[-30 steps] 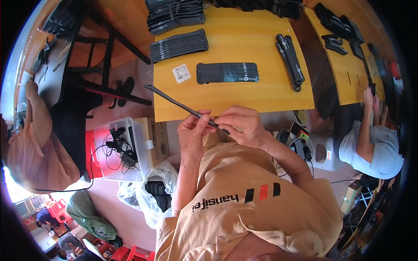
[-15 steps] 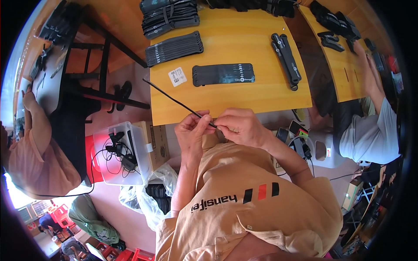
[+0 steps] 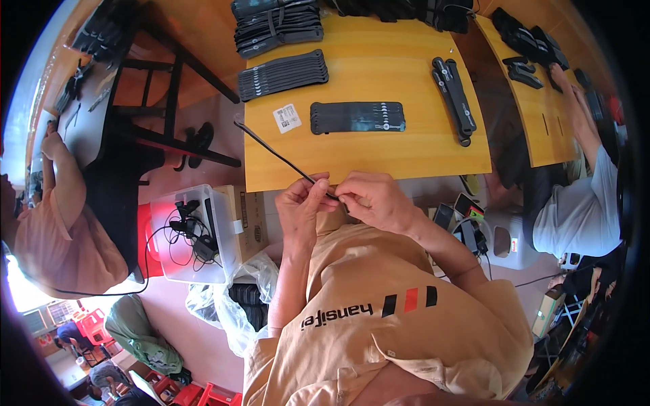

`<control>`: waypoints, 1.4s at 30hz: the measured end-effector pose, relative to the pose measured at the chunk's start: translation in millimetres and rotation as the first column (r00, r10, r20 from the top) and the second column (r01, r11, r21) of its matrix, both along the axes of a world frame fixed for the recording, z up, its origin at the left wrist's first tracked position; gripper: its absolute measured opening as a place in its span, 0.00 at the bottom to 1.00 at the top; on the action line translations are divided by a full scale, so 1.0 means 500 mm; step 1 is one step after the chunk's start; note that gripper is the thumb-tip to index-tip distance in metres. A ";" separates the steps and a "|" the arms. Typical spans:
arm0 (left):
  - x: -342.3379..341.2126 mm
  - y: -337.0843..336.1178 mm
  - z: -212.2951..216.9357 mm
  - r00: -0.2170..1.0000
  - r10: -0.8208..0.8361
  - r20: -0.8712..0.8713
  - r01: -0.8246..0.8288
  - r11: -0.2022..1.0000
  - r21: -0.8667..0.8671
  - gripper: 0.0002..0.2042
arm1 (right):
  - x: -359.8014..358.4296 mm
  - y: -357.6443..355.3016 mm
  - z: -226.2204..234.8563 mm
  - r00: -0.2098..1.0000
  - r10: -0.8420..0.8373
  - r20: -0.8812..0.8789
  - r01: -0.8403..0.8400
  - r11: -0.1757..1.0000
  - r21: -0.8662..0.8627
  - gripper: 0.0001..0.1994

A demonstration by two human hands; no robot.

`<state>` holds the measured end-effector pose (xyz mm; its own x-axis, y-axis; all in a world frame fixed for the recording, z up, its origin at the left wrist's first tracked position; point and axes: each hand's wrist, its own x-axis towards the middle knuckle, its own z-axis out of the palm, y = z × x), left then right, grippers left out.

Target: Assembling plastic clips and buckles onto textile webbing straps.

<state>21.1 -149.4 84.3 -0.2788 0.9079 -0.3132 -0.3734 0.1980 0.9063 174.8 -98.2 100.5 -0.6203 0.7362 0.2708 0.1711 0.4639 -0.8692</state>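
Note:
A narrow black strap [image 3: 274, 154], seen edge-on, slants from over the table's left edge down to my hands in front of the near edge. My left hand [image 3: 300, 203] pinches it close to its lower end, thumb on top. Beside it, my right hand [image 3: 374, 200] has its fingers closed on that lower end, which they partly hide. Beyond my hands, a flat row of black straps [image 3: 355, 118] with pale printing lies on the yellow table [image 3: 379, 152]. A white label [image 3: 287, 118] is left of that row, and a wider row of straps [image 3: 283, 76] lies farther back.
A tied stack of straps [image 3: 277, 27] stands at the back left; several folded straps [image 3: 455, 101] lie at the right. Below left is a clear bin [image 3: 186, 267] with cables, beside a cardboard box [image 3: 250, 223]. Co-workers sit at tables on both sides.
The view has shifted slightly, so the table sits a little farther right and lower. Both hands keep hold of the strap, and my right fingers have moved slightly at its lower end.

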 end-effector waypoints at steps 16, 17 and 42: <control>-0.020 -0.069 0.061 0.669 0.044 -0.742 0.091 0.986 0.141 0.09 | -0.033 -0.024 -0.040 0.984 -0.067 -0.167 -0.066 0.732 -0.678 0.04; -0.018 -0.071 0.060 0.668 0.047 -0.743 0.088 0.986 0.142 0.09 | -0.036 -0.027 -0.041 0.984 -0.054 -0.172 -0.073 0.755 -0.652 0.04; -0.007 -0.066 0.063 0.708 0.117 -0.697 0.044 0.977 0.209 0.07 | -0.067 -0.044 -0.001 0.969 -0.153 -0.194 0.174 0.980 0.098 0.07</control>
